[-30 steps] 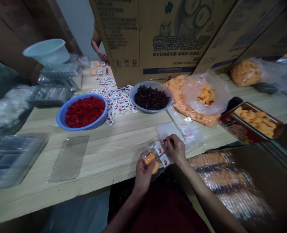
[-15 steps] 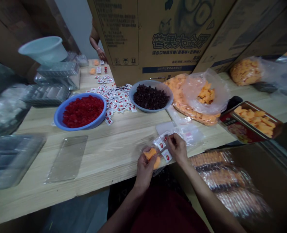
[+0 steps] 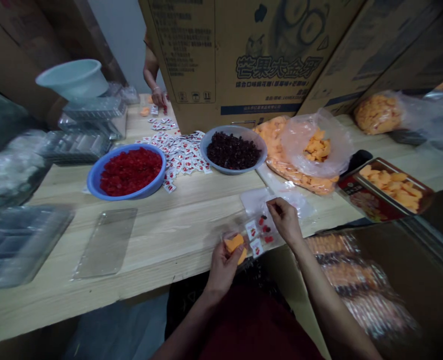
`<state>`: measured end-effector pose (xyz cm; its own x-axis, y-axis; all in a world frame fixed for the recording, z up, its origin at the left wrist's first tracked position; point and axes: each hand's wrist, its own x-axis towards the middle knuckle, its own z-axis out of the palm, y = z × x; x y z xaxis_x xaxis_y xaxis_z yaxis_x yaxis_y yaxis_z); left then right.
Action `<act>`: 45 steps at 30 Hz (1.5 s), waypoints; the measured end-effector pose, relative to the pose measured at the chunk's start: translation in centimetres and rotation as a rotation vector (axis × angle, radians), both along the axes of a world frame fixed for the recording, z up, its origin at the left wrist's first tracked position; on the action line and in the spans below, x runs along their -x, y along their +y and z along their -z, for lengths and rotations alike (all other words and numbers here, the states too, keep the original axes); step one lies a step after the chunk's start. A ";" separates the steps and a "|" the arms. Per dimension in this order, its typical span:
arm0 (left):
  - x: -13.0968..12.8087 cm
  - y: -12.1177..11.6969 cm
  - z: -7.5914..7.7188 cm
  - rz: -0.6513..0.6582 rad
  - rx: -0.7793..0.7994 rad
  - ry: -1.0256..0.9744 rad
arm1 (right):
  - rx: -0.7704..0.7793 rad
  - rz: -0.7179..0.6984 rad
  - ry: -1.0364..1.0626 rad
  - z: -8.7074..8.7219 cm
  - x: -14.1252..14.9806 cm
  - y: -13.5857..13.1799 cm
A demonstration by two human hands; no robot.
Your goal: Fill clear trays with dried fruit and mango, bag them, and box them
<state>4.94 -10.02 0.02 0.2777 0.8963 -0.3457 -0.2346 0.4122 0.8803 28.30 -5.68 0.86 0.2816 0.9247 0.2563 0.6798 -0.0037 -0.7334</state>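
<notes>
My left hand (image 3: 223, 260) grips the near left end of a clear plastic tray (image 3: 244, 225), its thumb over orange gummy-like pieces (image 3: 234, 242) in the tray. Two small white sachets (image 3: 251, 230) with red prints lie in its middle. Red and dark pieces (image 3: 266, 229) sit in its right part. Just beyond that part, my right hand (image 3: 287, 220) is raised with thumb and fingers pinched together; whatever is between them is too small or hidden to make out. A flat plastic bag (image 3: 300, 204) lies behind it.
Across the table stand a blue bowl of red pieces (image 3: 94, 187), a bowl of dark pieces (image 3: 257, 167) and scattered sachets (image 3: 184, 152). Bagged orange pieces (image 3: 277, 132) and a tin (image 3: 360, 195) are to the right. An open carton (image 3: 405, 260) holds packed trays. Another person's hand (image 3: 159, 97) works behind the large box.
My right hand has moved off the tray to the right and up, uncovering the red and dark pieces. My left hand keeps its hold. The other person's hand has shifted slightly.
</notes>
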 end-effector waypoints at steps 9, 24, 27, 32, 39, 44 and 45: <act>1.4 0.7 -0.4 -0.235 0.153 -0.254 | 0.094 -0.049 0.270 1.6 -0.5 0.0; -2.2 -2.7 1.8 -0.178 -0.033 -0.057 | 0.062 0.013 0.188 0.4 0.8 1.3; -2.0 -2.2 1.6 -0.118 -0.067 0.000 | 0.049 0.005 0.187 0.4 0.5 1.2; -1.6 -1.7 0.9 -0.073 -0.131 0.087 | 0.065 -0.049 0.110 -0.3 0.7 0.8; -3.1 -0.3 2.1 -0.130 -0.038 0.001 | 0.083 -0.168 -0.060 -1.0 3.5 -1.1; -4.1 0.3 2.3 -0.141 0.091 -0.128 | 0.081 -0.025 -0.302 0.5 3.1 -4.3; -4.2 0.3 2.2 -0.139 0.105 -0.138 | 0.085 0.002 -0.361 0.7 2.7 -5.0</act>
<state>9.18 -9.70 -2.22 0.2056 0.8903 -0.4064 -0.4108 0.4554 0.7898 25.60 -10.66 0.17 0.1888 0.9464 0.2620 0.8944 -0.0556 -0.4438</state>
